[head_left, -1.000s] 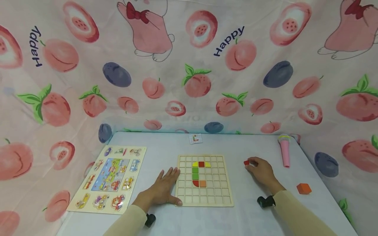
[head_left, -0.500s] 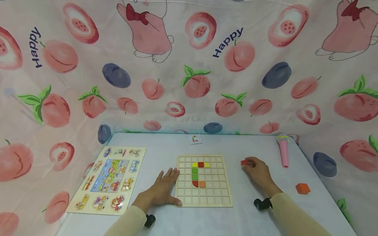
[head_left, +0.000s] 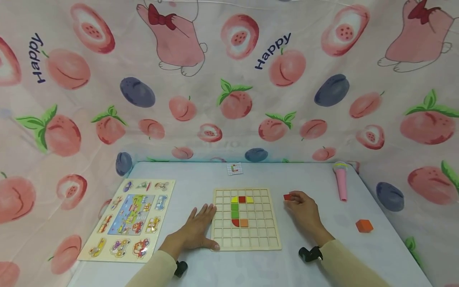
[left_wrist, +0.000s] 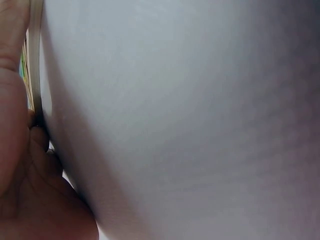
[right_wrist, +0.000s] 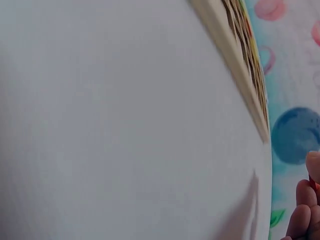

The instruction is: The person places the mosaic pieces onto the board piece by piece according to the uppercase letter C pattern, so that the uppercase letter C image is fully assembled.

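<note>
A wooden grid board lies mid-table, with yellow, red, green and orange pieces set in a C shape in its cells. My left hand rests with spread fingers at the board's left edge, thumb by its lower corner; the left wrist view shows that hand against the board's side. To the right of the board, my right hand pinches a small red block between thumb and fingertips. In the right wrist view only the fingertips and a sliver of red show at the right edge.
A picture puzzle board lies on the left. Behind the grid board is a small paper card with a coloured C-like figure. A pink toy microphone and an orange block are on the right. A fruit-print cloth hangs behind.
My right hand has moved left toward the grid board, carrying the red block. My left hand keeps its place at the board's edge. The head view has shifted slightly.
</note>
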`<action>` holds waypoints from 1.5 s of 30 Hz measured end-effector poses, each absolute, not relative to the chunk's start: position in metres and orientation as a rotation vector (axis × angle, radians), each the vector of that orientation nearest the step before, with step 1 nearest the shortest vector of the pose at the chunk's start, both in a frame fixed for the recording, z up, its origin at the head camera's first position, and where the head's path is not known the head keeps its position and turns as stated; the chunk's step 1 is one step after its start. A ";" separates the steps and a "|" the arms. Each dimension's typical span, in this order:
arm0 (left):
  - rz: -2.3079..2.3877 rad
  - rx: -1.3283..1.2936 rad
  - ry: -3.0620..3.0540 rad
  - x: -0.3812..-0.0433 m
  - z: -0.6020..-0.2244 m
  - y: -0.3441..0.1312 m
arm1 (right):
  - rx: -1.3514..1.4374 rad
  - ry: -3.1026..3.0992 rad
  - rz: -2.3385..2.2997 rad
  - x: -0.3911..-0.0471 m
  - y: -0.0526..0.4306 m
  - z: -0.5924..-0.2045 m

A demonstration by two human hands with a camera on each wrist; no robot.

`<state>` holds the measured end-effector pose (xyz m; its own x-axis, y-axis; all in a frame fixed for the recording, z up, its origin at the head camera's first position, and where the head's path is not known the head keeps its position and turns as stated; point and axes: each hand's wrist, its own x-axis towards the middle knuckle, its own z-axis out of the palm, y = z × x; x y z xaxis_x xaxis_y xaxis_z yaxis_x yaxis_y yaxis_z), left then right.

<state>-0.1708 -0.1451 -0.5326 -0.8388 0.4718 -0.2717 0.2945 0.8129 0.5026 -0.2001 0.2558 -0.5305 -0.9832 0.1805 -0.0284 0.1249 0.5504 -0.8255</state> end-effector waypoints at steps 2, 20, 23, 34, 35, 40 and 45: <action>0.645 0.581 2.608 -0.171 -0.531 -0.145 | -0.266 -2.696 1.466 -0.196 0.247 -0.528; 0.626 0.581 2.625 -0.175 -0.527 -0.147 | -0.005 -2.859 1.345 -0.159 0.159 -0.535; 0.634 0.577 2.624 -0.174 -0.526 -0.147 | 0.058 -2.892 1.209 -0.160 0.152 -0.539; 0.678 0.574 2.622 -0.173 -0.526 -0.145 | 0.093 -2.942 1.069 -0.161 0.149 -0.541; 0.680 0.573 2.622 -0.173 -0.527 -0.145 | 0.097 -2.939 1.069 -0.161 0.149 -0.541; 0.687 0.571 2.622 -0.173 -0.530 -0.144 | 0.120 -2.925 1.062 -0.160 0.150 -0.542; 0.686 0.570 2.614 -0.174 -0.528 -0.144 | 0.105 -2.924 1.056 -0.162 0.150 -0.543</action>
<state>-0.1739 -0.1435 -0.5283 -0.8467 0.4687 -0.2519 0.2846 0.7990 0.5298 -0.1625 0.1499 -0.5434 -0.9972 -0.0527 0.0523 -0.0739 0.7672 -0.6371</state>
